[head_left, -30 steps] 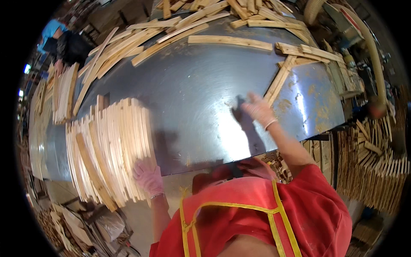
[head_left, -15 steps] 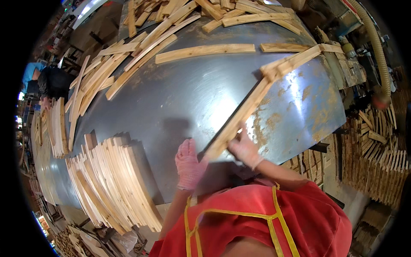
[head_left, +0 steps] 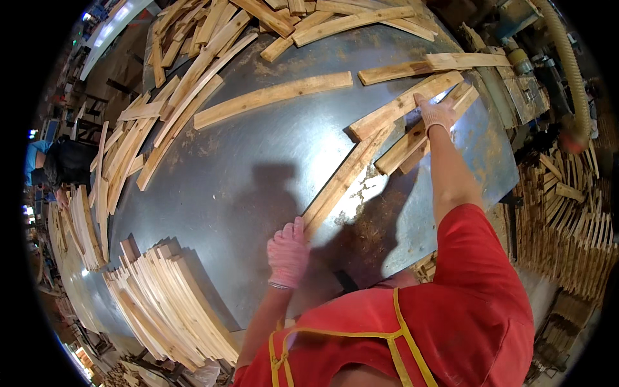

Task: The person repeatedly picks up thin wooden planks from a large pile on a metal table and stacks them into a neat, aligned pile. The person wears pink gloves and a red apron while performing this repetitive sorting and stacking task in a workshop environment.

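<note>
The left hand (head_left: 288, 253) is holding the near end of a long board (head_left: 348, 184), which is lying slanted on the shiny metal table (head_left: 242, 151). Farther out, the right hand (head_left: 438, 117) is touching some other boards (head_left: 403, 149), but I can't tell if it is grabbing one. At the back, a messy wood pile (head_left: 267, 17) is sitting.

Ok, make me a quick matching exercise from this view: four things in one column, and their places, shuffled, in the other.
Things:
1. Left hand
2. Right hand
3. Row of pale strips
4. Ribbed hose

Places:
A. At the boards toward the right of the table
B. Curving down the right side of the view
C. At the near end of a slanting board
D. Side by side at the lower left

Pairs: 1-C, 2-A, 3-D, 4-B
</note>
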{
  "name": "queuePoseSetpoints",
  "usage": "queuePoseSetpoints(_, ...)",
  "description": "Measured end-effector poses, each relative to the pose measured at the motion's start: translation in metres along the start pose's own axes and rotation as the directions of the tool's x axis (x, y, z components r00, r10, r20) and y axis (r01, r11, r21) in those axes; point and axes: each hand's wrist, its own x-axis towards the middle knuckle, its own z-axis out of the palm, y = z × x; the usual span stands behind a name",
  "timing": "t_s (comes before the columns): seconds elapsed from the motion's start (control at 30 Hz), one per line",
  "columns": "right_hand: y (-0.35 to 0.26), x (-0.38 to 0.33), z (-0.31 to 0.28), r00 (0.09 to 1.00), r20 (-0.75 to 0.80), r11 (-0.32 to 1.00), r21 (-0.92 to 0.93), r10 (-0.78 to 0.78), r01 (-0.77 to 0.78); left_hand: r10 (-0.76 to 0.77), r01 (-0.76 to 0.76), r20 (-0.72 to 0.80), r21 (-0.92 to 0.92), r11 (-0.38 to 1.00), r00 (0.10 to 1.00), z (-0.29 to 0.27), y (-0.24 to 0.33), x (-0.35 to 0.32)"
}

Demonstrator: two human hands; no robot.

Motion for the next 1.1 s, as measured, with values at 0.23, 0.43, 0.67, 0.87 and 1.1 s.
queuePoseSetpoints(0.23,0.095,0.008,0.021,0.992,0.073,0.992,-0.061,-0.104,0.109,-0.135,0.138,-0.121,0.016,0.990,0.983,-0.016,-0.054,-0.078)
queuePoseSetpoints(0.43,0.084,-0.079,0.024,0.985,-0.030,0.977,0.125,-0.171,0.173,-0.428,0.392,0.265,-0.888,0.242,0.864,0.046,-0.145,-0.202)
queuePoseSetpoints(0.67,0.134,-0.281,0.022,0.779,0.500,0.535,0.805,-0.379,-0.256,-0.582,0.382,0.215,-0.907,0.179,0.784,0.063,-0.137,-0.272)
queuePoseSetpoints(0.87,0.190,-0.483,0.019,0.552,0.761,0.544,0.638,-0.341,-0.545,-0.633,0.690,-0.515,-0.106,0.716,0.578,0.109,-0.188,-0.369)
queuePoseSetpoints(1.1,0.189,-0.601,0.093,0.081,0.796,0.791,0.606,-0.600,-0.086,-0.575,0.510,-0.232,-0.286,0.811,0.784,0.056,-0.170,-0.328)
